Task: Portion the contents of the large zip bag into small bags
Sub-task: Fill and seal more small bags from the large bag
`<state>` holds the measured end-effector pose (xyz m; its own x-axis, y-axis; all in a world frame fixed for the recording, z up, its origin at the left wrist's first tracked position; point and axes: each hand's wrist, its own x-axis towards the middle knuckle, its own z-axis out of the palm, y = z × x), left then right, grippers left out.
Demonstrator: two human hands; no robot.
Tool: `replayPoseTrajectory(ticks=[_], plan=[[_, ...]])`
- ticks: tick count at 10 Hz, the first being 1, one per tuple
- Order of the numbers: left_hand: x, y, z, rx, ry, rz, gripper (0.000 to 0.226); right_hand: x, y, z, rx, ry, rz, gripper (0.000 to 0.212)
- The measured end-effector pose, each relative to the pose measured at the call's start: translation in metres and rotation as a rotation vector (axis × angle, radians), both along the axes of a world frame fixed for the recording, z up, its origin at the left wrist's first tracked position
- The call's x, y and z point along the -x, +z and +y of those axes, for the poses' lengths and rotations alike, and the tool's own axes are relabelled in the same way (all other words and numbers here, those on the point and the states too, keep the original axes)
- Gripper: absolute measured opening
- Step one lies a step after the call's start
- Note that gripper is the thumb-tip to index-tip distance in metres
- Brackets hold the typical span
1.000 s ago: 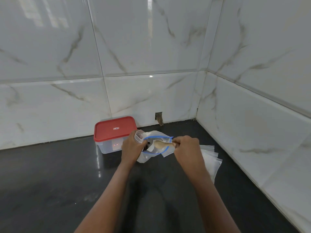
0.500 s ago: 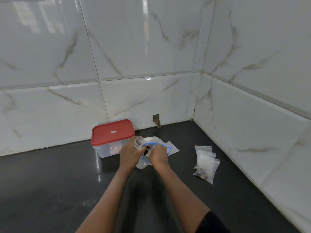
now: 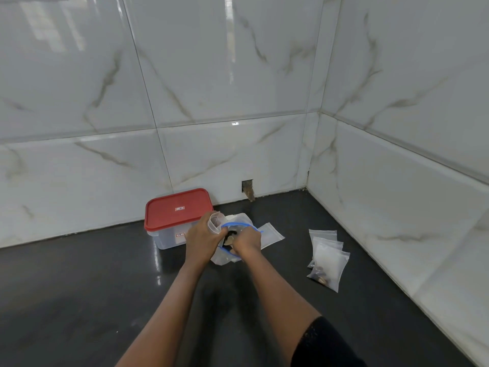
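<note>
At the left of the group, against the wall, a clear container with a red lid (image 3: 177,210) stands on the dark tabletop (image 3: 79,300). Just in front of it the left hand (image 3: 201,238) is grasping a small bag (image 3: 213,221) by its mouth and holding it upright, right against the blue rim of the large zip bag (image 3: 239,219). The large bag sits at the middle of the frame with its mouth open. Dark, lumpy contents (image 3: 229,239) show inside it.

The right hand (image 3: 248,241) is down in that mouth with its fingers curled. I cannot tell whether they are closed round a scoop, round some pieces, or round nothing, because the knuckles hide it. Right of the hands an empty small bag (image 3: 272,234) lies flat, partly under the large one. Well apart, toward the right wall, is a pile of filled small bags (image 3: 328,260).

The risk lies in the transfer. The small bag's mouth is narrow and is held by one hand only, so a tilt or a loosening pinch could let it fold shut and send pieces onto the tabletop. The large bag is soft and stands unsupported. If the right hand drags on the rim as it lifts out, the bag could slump and spill. A sagging small bag could also lose what is already in it.
</note>
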<state>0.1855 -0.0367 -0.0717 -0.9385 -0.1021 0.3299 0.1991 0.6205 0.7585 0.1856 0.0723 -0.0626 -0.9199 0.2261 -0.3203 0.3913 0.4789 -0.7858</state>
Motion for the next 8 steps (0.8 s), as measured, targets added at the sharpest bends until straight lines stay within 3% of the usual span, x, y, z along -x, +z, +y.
replayPoseTrajectory(ticks=[4,5,6,8], plan=[[0.000,-0.003,-0.004,0.026,0.001,0.021,0.042,0.003,-0.006,-0.016,0.185,-0.201,-0.028,0.028],[0.000,-0.004,-0.005,0.035,0.004,0.014,0.043,-0.005,0.005,-0.016,0.355,-0.281,-0.098,0.024],[0.000,-0.004,-0.005,0.034,0.016,0.015,0.042,-0.005,0.004,-0.015,0.344,-0.282,-0.083,0.019],[0.002,-0.003,-0.001,0.041,0.039,0.021,0.044,-0.006,0.005,-0.008,0.423,-0.320,-0.036,0.029]])
